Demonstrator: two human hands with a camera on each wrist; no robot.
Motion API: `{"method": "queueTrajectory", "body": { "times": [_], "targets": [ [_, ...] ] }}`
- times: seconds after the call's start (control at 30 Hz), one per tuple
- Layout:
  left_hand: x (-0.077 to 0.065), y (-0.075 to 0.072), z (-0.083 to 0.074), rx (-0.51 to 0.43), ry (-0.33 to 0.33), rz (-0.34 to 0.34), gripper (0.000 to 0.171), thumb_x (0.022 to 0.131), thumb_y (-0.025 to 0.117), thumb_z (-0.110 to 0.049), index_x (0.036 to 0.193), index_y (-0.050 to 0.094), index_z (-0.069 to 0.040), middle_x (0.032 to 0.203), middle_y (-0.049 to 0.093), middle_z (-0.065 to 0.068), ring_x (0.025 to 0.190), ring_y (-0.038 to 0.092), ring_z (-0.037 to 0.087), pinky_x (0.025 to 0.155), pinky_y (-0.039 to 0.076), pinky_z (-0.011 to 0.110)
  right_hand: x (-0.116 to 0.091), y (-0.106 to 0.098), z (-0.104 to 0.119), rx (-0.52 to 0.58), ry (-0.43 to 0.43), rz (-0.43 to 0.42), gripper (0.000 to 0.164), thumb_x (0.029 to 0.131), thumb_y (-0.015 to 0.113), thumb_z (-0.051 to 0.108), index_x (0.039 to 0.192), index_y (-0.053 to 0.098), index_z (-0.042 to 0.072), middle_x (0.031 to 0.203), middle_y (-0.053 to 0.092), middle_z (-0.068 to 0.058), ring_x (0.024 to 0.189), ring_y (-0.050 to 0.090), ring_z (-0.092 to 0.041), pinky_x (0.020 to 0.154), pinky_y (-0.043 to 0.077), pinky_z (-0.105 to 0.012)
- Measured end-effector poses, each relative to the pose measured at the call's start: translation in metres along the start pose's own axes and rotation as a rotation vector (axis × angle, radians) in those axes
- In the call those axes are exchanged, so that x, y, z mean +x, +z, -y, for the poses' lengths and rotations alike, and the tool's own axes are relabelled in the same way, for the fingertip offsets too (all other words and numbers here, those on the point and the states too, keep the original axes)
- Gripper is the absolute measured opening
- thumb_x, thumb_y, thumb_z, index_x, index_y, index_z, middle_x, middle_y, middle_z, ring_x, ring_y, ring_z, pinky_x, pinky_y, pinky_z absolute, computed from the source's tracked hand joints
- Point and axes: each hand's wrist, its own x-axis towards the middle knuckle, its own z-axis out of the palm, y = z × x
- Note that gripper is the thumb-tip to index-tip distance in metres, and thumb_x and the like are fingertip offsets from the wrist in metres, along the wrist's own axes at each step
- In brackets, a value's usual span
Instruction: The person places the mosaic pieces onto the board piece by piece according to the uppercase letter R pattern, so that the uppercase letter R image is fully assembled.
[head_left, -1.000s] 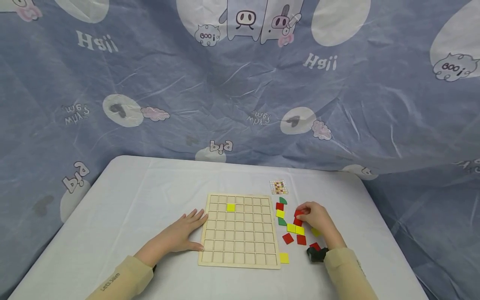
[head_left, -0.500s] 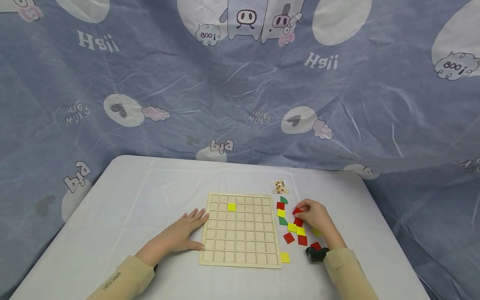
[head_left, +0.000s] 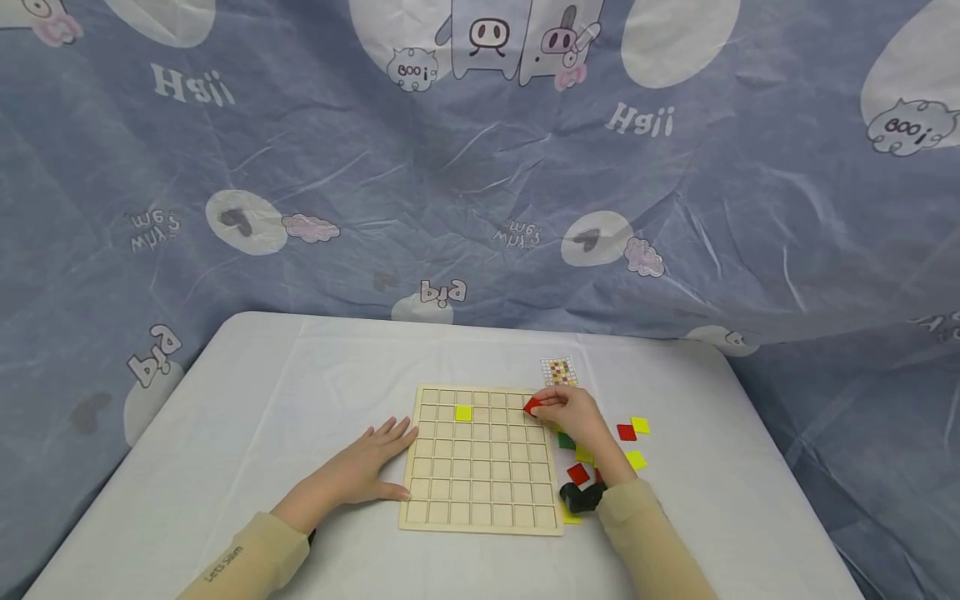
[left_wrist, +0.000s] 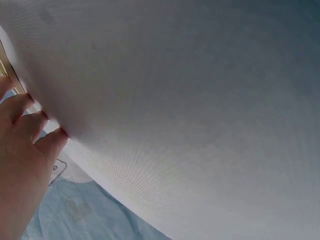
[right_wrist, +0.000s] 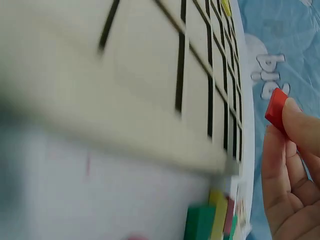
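A wooden grid board [head_left: 480, 529] lies on the white table, with one yellow square tile [head_left: 463, 413] in its second row. My left hand [head_left: 367, 467] rests at the board's left edge, fingers spread and straight, fingertips and thumb right at the rim. Over the board's upper right corner, my right hand [head_left: 570, 414] pinches a red square tile [head_left: 532, 405] between thumb and fingers. In the right wrist view the same red tile [right_wrist: 276, 110] shows tilted, above the level of the board's grid.
Right of the board lie loose tiles: a red tile [head_left: 627, 432], a yellow tile [head_left: 640, 425], a green piece [head_left: 566, 441] and several others, partly hidden by the right arm. A small printed pattern card [head_left: 559, 372] lies behind them. A black wrist device [head_left: 582, 497] hangs under the right sleeve.
My right hand has moved left from the loose tiles to over the board's upper right corner, carrying the red tile. The left hand has stayed in place.
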Motion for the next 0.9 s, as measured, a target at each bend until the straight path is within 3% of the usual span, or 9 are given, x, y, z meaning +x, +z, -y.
{"method": "queueTrajectory", "body": {
  "times": [0.13,0.37,0.63,0.9],
  "targets": [
    [0.000,0.001,0.001,0.007,-0.011,0.001,0.099,0.079,0.074,-0.054,0.154,0.031,-0.006,0.162,0.023,0.020,0.150,0.019,0.042,0.118,0.020,0.063,0.003,0.021,0.012,0.013,-0.048,0.030,0.018,0.085,0.076,0.010,0.103,0.075,0.007,0.094,0.074,-0.007,0.078,0.068,-0.016,0.069,0.056,-0.031],
    [0.000,0.001,-0.001,0.009,-0.020,0.005,0.099,0.079,0.074,-0.054,0.154,0.031,-0.007,0.162,0.023,0.018,0.150,0.018,0.040,0.119,0.020,0.062,0.009,0.047,0.030,-0.081,-0.114,0.071,0.014,0.086,0.075,0.013,0.100,0.078,0.015,0.094,0.075,-0.002,0.080,0.065,-0.013,0.070,0.053,-0.027],
    [0.000,0.001,-0.001,0.002,-0.011,0.003,0.098,0.079,0.074,-0.053,0.154,0.031,-0.006,0.162,0.023,0.020,0.150,0.019,0.042,0.118,0.020,0.063,0.011,0.058,0.035,-0.172,-0.108,0.098,0.010,0.087,0.075,0.015,0.096,0.078,0.017,0.090,0.072,0.000,0.076,0.061,-0.014,0.069,0.051,-0.028],
    [0.001,0.004,0.001,0.015,-0.013,0.000,0.099,0.079,0.074,-0.054,0.154,0.031,-0.008,0.162,0.023,0.019,0.150,0.019,0.041,0.119,0.020,0.062,0.013,0.067,0.040,-0.258,-0.153,0.090,0.008,0.087,0.075,0.013,0.093,0.079,0.015,0.097,0.071,-0.003,0.084,0.062,-0.017,0.075,0.054,-0.031]
  ]
}}
